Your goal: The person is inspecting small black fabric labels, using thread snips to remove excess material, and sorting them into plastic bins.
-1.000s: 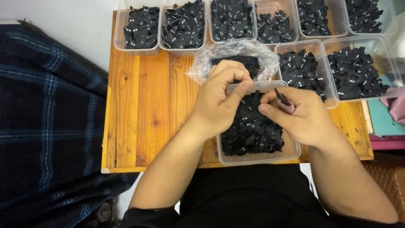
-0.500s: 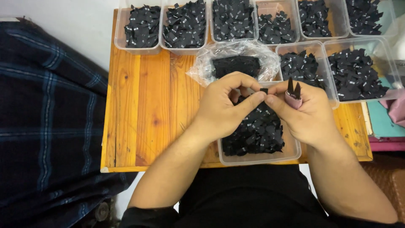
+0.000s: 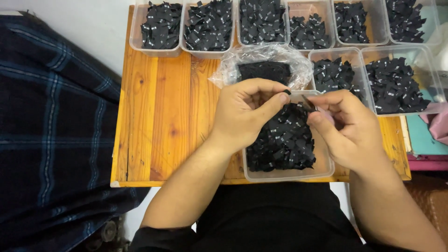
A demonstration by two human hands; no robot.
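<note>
Black fabric label [image 3: 286, 92] pinched by left hand [image 3: 247, 112], right hand [image 3: 347, 128] gripping thin metal tweezers [image 3: 309, 102], clear plastic tub [image 3: 289, 175]

Two bare forearms, left hand [image 3: 245, 114] and right hand [image 3: 347, 128] without gloves, rings or watch; black garment over torso, dark sleeve edge at left elbow.

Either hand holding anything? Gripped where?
Left hand pinches a small black label at its edge, between thumb and forefinger. Right hand holds a thin dark tool by its rear; only the tip shows, so its kind cannot be told.
</note>
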